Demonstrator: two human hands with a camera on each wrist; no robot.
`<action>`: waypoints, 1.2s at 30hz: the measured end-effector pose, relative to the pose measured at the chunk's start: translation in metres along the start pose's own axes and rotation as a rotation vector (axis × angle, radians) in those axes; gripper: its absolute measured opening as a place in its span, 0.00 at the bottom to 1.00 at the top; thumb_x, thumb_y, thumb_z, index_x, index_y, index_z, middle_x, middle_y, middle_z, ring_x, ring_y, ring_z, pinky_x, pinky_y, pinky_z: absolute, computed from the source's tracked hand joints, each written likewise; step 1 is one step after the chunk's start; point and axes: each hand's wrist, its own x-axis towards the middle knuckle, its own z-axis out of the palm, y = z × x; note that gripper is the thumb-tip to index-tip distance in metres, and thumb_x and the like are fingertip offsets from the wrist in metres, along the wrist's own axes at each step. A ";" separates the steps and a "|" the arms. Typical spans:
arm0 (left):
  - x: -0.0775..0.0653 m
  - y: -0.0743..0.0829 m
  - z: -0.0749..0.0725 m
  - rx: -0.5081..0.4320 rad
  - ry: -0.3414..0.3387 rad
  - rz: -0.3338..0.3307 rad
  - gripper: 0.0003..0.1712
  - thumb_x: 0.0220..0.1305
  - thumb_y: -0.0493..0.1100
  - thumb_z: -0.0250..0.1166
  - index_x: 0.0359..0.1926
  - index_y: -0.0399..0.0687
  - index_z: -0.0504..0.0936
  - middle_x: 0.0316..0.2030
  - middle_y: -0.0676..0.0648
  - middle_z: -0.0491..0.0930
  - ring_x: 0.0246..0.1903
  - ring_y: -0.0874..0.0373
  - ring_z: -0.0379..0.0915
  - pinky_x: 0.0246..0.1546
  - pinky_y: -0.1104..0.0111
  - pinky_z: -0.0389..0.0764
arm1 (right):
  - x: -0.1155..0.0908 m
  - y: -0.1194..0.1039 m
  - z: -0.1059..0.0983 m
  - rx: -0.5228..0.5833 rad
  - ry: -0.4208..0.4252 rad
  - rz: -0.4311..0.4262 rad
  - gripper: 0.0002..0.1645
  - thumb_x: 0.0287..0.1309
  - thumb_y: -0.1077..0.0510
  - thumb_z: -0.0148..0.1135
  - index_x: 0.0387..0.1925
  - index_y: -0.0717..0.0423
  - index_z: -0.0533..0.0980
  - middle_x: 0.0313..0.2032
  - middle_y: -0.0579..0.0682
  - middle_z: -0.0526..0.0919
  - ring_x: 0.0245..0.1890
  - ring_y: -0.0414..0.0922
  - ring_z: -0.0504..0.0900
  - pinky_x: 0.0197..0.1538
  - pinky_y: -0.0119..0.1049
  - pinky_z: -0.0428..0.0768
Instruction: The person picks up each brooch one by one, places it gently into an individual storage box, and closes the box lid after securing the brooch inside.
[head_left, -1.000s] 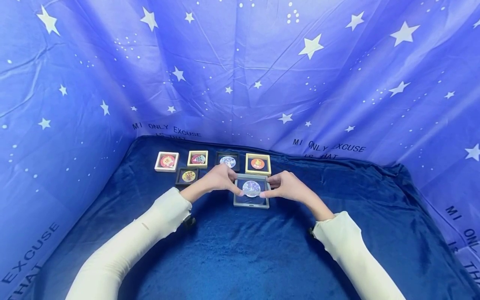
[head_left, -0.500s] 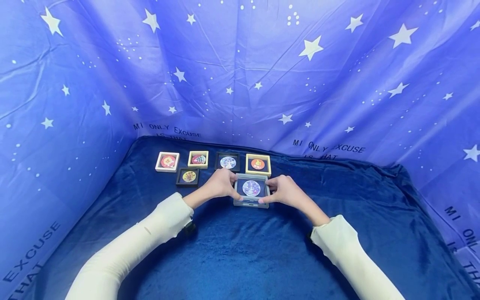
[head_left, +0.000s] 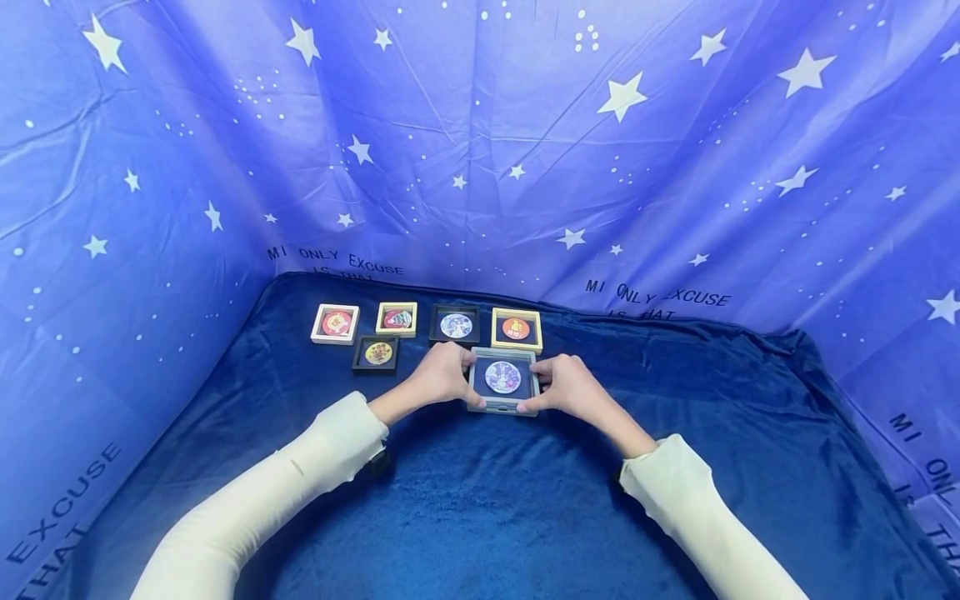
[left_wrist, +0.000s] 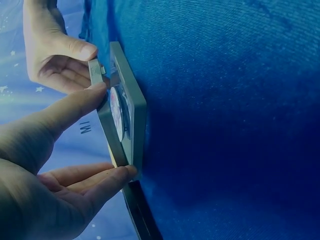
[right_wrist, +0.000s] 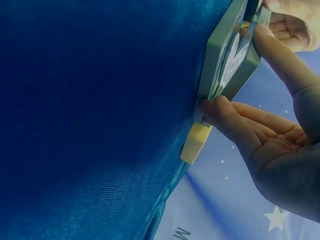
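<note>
A grey square display case (head_left: 504, 406) lies on the blue cloth, its lid (left_wrist: 104, 120) tilted partly up from the base (left_wrist: 137, 115). Inside is a round purple-and-white badge (head_left: 502, 377). My left hand (head_left: 441, 372) holds the case's left side, the thumb on the lid's near edge and the fingers at the far corner. On the right side my right hand (head_left: 573, 385) holds it likewise, thumb at the lid's near edge. Both wrist views show a narrow gap between lid and base, widest at the near edge.
Behind stand a yellow-framed case (head_left: 517, 347), a black case (head_left: 433, 325), another yellow-framed case (head_left: 396, 332) and a white-framed case (head_left: 333, 339). A small black case (head_left: 360, 367) sits left of my left hand. Starry curtains (head_left: 480, 125) border the cloth.
The lid has come down towards the base, its near edge moving closer to me. Both thumbs and hands have lowered with it. The base and the other cases stay put.
</note>
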 end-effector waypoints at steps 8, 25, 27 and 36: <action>-0.001 0.000 0.003 0.035 0.016 0.023 0.44 0.36 0.46 0.88 0.57 0.34 0.83 0.48 0.40 0.88 0.45 0.53 0.82 0.50 0.59 0.83 | -0.002 -0.003 0.002 -0.045 0.017 0.030 0.45 0.41 0.46 0.85 0.57 0.68 0.80 0.48 0.62 0.88 0.44 0.45 0.88 0.46 0.43 0.84; -0.001 -0.002 0.008 0.097 0.026 0.021 0.45 0.35 0.48 0.88 0.58 0.36 0.84 0.40 0.42 0.89 0.34 0.57 0.78 0.42 0.62 0.82 | -0.001 0.001 0.010 -0.075 0.061 0.019 0.47 0.38 0.48 0.86 0.57 0.70 0.79 0.47 0.63 0.88 0.42 0.46 0.88 0.44 0.42 0.84; -0.002 -0.002 0.008 0.090 0.022 0.021 0.46 0.36 0.48 0.88 0.58 0.35 0.83 0.44 0.40 0.89 0.38 0.55 0.81 0.45 0.61 0.83 | -0.001 0.001 0.010 -0.082 0.058 0.021 0.47 0.39 0.47 0.86 0.58 0.70 0.79 0.49 0.64 0.88 0.44 0.47 0.88 0.46 0.44 0.84; -0.002 -0.005 0.009 0.083 -0.008 0.039 0.44 0.42 0.49 0.86 0.59 0.34 0.82 0.58 0.37 0.82 0.58 0.45 0.80 0.59 0.57 0.80 | -0.005 0.000 0.009 -0.144 0.057 0.011 0.47 0.41 0.44 0.84 0.59 0.66 0.79 0.53 0.66 0.85 0.40 0.45 0.83 0.43 0.43 0.81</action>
